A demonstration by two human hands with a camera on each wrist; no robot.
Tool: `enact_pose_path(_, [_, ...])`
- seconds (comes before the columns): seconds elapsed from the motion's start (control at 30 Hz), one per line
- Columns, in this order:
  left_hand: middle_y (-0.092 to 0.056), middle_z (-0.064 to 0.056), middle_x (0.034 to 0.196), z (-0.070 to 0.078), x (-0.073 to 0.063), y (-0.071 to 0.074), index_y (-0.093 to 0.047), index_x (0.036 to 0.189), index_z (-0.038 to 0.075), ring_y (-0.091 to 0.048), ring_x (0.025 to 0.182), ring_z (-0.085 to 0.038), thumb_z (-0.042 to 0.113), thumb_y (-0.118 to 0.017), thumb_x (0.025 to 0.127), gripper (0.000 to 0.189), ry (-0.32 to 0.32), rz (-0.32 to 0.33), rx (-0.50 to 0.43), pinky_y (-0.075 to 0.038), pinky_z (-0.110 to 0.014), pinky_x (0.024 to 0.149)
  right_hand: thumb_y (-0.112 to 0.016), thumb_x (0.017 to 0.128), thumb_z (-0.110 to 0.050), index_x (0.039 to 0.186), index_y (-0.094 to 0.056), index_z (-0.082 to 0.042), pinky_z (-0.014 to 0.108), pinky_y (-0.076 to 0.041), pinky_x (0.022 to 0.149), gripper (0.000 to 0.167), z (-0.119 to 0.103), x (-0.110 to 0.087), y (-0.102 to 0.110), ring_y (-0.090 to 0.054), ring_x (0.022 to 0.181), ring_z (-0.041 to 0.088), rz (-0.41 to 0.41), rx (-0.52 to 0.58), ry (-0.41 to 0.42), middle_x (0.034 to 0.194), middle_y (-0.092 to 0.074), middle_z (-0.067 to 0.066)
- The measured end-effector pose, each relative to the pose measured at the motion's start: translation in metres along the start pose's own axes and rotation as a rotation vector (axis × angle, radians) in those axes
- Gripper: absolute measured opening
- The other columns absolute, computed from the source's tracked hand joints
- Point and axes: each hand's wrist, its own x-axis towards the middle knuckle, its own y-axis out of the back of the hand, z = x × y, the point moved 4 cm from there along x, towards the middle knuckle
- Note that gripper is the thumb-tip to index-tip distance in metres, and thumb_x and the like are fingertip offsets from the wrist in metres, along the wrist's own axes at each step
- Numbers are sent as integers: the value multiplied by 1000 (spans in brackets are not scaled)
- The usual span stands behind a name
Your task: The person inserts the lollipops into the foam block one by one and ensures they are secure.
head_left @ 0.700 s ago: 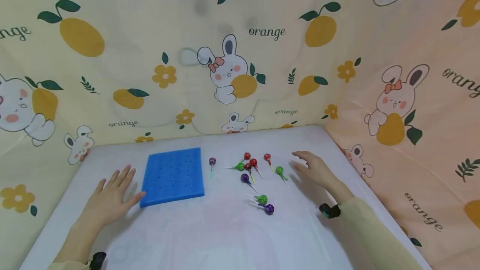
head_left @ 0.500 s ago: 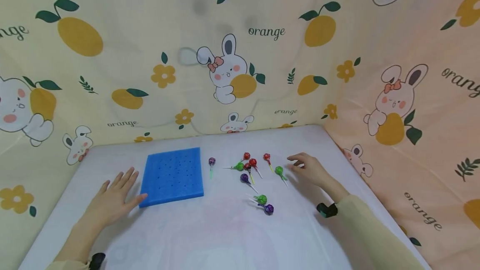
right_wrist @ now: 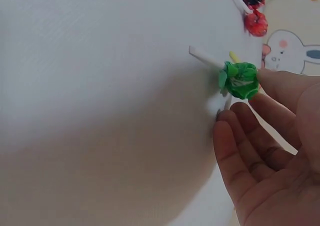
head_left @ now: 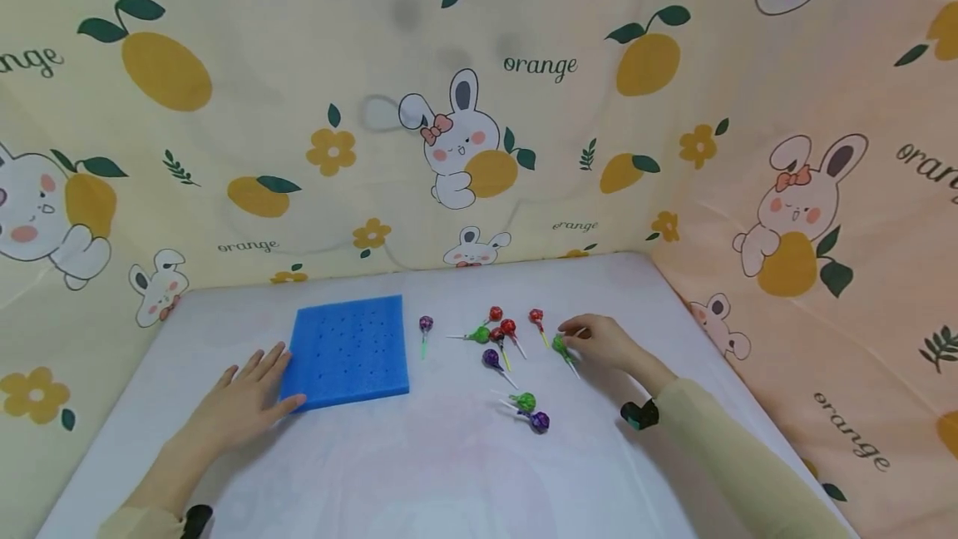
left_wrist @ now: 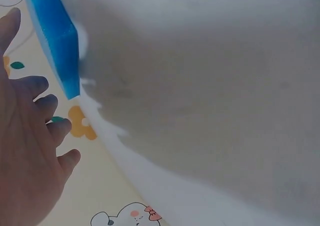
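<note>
The green lollipop lies on the white table, right of the other lollipops. Its long axis slants: candy head far, stick pointing near and slightly right. The right hand comes in from the right, fingers bent, with 2 fingertips at the candy head; whether they pinch it I cannot tell. The left hand, fingers spread, holds nothing at the blue board's left edge. The right wrist view shows lower fingers the head view hides.
</note>
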Motion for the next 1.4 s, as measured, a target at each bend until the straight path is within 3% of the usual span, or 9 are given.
enact_pose_path(0.23, [-32,-30,163,1,7,-5,-39,156,-6,-29,147,-58,65,-56,99,93,-21,0,38,-23,-77,115,-67,102,-20,125,-73,-5,48,-56,91,28,1,4,-3,-65,101,25,-19,-25,11,111,-72,7])
enact_pose_path(0.67, [-33,-30,163,3,4,-13,-38,156,-7,-29,148,-55,61,-58,100,91,-46,4,36,-22,-74,118,-68,102,-22,120,-76,-7,50,-55,96,24,4,7,-4,-67,107,27,-40,-21,33,111,-73,5])
enact_pose_path(0.97, [-34,-30,162,2,6,-15,-38,155,-8,-30,148,-55,59,-59,100,90,-64,16,35,-23,-73,118,-68,102,-20,116,-76,-6,45,-55,89,21,7,9,-5,-64,97,19,-33,-20,75,106,-72,3])
enact_pose_path(1.4, [-33,-34,161,3,4,-13,-38,153,-13,-32,146,-57,55,-60,102,88,-97,16,16,-31,-69,117,-67,103,-22,119,-72,-6,43,-56,89,23,7,6,-6,-64,97,19,0,35,35,105,-72,2])
